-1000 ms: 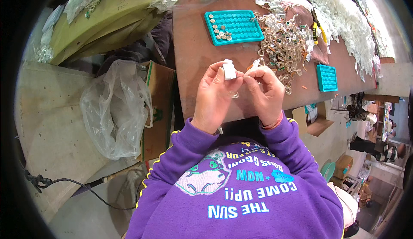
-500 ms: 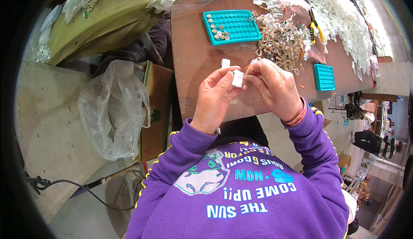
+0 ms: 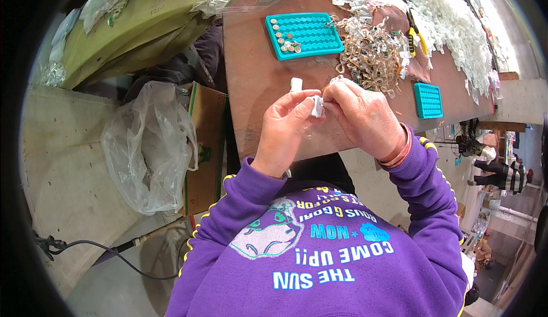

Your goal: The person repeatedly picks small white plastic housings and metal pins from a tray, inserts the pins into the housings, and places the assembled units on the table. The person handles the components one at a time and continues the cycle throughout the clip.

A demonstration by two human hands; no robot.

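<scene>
A: Begin with the largest.

B: Table: smooth, flat, reddish brown, with a straight near edge below the hands. Sweatshirt: soft purple knit, pale printed figure on the chest, yellow trim down the sleeves.

A: Next in size?

B: White heap: countless small flat pieces, translucent, banked along the far side of the table. Bag: thin clear plastic, crumpled, gathered into a rounded pouch, left of the table. Tangle: glossy clear loops, mixed with brown, green and pale bits.

A: And the hands?

B: Right hand: fingers curled, tips drawn together just beside the white block; cannot tell whether pinching anything. Left hand: thumb and forefinger closed on the block, with only a narrow gap between them.

A: Smaller still?

B: Large tray: teal, rectangular, rounded corners, rows of shallow hollows. Small tray: same colour, similarly ridged, right of the tangle. Pliers: yellow and black handles, lying between tangle and white heap.

A: And the smallest?

B: Block: white, smooth, squarish, held above the table near its front edge. White tab: small, oblong, just beyond the left forefinger; cannot tell whether resting or hanging. Discs: round, metallic, clustered at the large tray's left end.
</scene>
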